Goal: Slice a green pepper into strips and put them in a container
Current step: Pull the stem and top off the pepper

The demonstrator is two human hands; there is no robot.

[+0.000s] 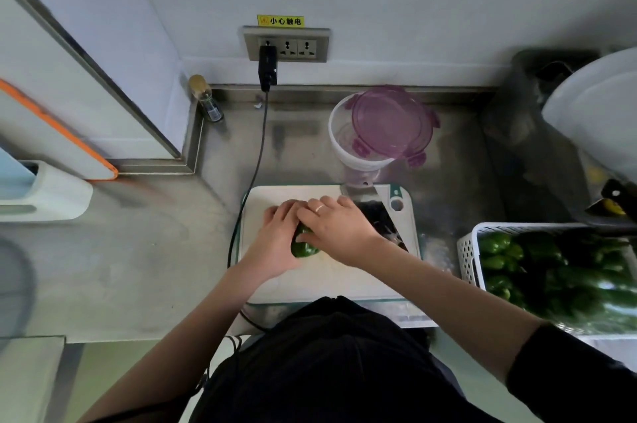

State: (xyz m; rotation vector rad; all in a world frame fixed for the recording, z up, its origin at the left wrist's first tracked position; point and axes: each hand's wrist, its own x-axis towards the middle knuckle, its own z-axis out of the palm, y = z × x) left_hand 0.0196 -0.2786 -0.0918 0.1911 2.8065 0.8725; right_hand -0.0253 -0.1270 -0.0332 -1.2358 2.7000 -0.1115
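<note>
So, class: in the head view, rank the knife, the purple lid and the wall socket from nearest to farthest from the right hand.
1. Knife: on the cutting board, just beside the right hand.
2. Purple lid: beyond the board, resting on the container.
3. Wall socket: up on the back wall.

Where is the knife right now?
In the head view the knife lies on the cutting board's right side, just right of the right hand, in front of the container.

It was a kitchen, likely a working one. A stainless steel counter (144,250) with a raised steel back edge ran along a plain wall. A white cutting board (327,281) lay near, a knife (377,215) on it, and a white crate of green peppers (537,260) sat right.
</note>
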